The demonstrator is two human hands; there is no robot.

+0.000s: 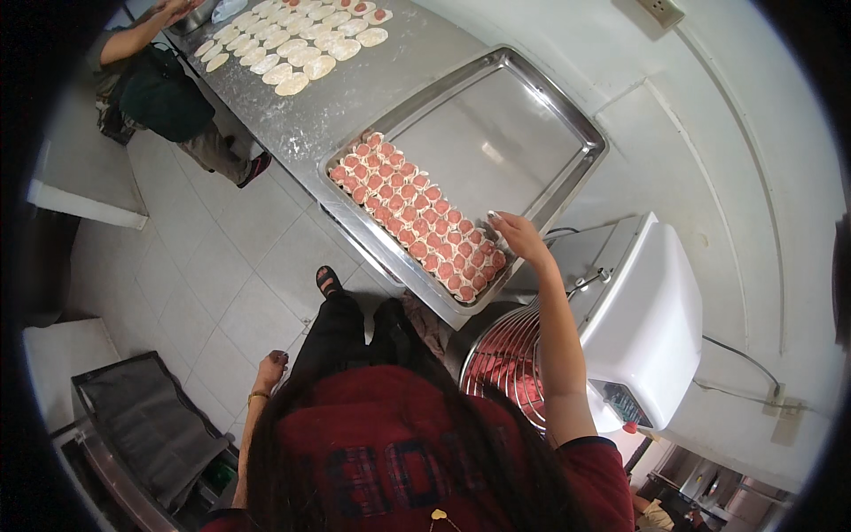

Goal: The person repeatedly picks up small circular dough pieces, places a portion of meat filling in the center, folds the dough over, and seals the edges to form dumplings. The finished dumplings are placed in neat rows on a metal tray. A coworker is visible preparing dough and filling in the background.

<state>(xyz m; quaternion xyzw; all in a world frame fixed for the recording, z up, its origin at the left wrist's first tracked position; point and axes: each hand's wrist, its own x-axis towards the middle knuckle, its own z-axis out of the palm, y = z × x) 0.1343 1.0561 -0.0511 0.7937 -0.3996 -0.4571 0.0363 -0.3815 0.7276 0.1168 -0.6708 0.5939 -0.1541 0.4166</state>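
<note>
A large metal tray (496, 168) stands at the table's corner. Along its near left side, rows of small open-topped dumplings with pink meat filling (417, 199) sit packed together. My right hand (516, 235) reaches over the tray at the right end of these rows. Its fingers are drawn together and pale at the tips; whether a dumpling is between them is too small to tell. My left hand (272, 366) hangs low at my side, away from the tray, with its fingers curled. What it holds, if anything, is hidden.
Flattened dough rounds (306, 55) cover the far end of the floured metal table (355, 97), some bearing meat. Another person (164, 89) stands at that end. Right of me is a white mixer (643, 310), its wire-guarded bowl (505, 359) containing pink meat. A dark-covered bin (151, 426) stands lower left.
</note>
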